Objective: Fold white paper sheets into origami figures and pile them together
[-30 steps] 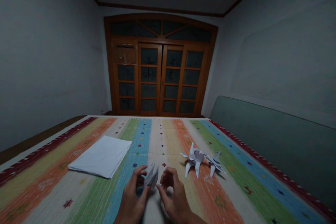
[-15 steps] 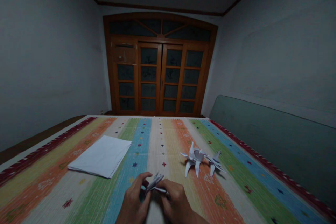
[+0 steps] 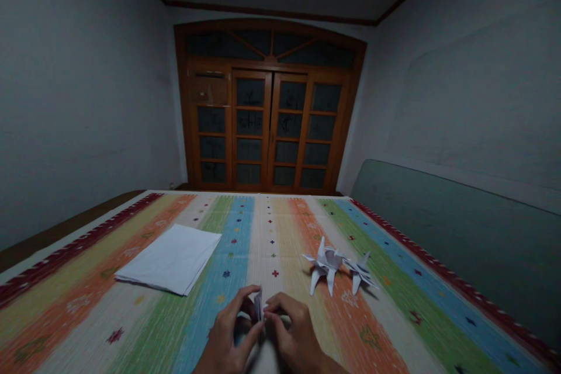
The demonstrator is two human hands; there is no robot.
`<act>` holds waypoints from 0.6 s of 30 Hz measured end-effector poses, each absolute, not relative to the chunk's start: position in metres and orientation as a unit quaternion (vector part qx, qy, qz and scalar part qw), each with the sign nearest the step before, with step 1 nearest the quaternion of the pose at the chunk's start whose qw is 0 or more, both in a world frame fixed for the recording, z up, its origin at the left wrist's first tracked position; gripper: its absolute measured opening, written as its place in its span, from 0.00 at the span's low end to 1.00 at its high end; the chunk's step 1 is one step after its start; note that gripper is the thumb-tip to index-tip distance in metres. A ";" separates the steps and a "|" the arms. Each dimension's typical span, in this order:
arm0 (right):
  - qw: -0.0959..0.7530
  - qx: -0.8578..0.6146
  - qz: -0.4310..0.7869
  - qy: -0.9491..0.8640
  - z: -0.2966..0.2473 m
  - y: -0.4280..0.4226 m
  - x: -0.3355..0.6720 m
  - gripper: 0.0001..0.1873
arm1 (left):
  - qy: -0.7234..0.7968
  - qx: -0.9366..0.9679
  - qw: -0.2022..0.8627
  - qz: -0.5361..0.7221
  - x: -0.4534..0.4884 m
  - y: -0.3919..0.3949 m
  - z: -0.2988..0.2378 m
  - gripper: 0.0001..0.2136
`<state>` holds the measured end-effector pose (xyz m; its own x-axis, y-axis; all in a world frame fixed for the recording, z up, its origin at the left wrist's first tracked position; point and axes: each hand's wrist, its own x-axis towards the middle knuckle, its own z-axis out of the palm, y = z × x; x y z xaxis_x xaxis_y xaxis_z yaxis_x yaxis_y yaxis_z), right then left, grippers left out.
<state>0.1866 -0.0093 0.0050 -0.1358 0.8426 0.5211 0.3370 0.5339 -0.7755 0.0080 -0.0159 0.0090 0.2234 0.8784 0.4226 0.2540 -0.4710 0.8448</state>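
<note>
A small folded paper piece (image 3: pixel 258 307) stands upright between my two hands near the front of the table. My left hand (image 3: pixel 232 327) grips it between thumb and index finger from the left. From the right, my right hand (image 3: pixel 291 327) pinches at its edge, thumb and index finger close together. The fingers partly cover the paper, so its full shape is hidden. Right of my hands, two white origami figures with pointed limbs, a larger one (image 3: pixel 326 266) and a smaller one (image 3: pixel 360 273), sit touching or nearly touching each other.
A stack of white paper sheets (image 3: pixel 173 257) lies on the left of the striped tablecloth (image 3: pixel 149 333). Beyond the table's far edge stand wooden doors with glass panes (image 3: pixel 272 128). A pale green panel (image 3: pixel 438 222) runs along the right side.
The folded paper has turned from slanted and flatter to upright. My right hand's fingers have drawn back to its right edge and now pinch there. The origami figures and stack stay put.
</note>
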 end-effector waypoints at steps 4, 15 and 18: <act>0.509 -0.430 0.327 -0.670 0.013 -0.008 0.186 0.10 | 0.364 0.687 0.401 0.484 0.007 -0.014 0.010 0.18; 0.511 -0.419 0.399 -0.636 0.012 -0.005 0.186 0.12 | 0.351 0.710 0.402 0.459 -0.004 -0.008 0.002 0.11; 0.498 -0.418 0.406 -0.642 0.013 -0.006 0.186 0.13 | 0.354 0.730 0.394 0.431 -0.004 -0.008 0.011 0.06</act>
<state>0.1862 -0.0063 0.0125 -0.1543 0.9413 0.3003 0.1327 0.3210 -0.9378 -0.0037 -0.0082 0.0114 0.3767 0.8572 0.3511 0.1779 -0.4389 0.8808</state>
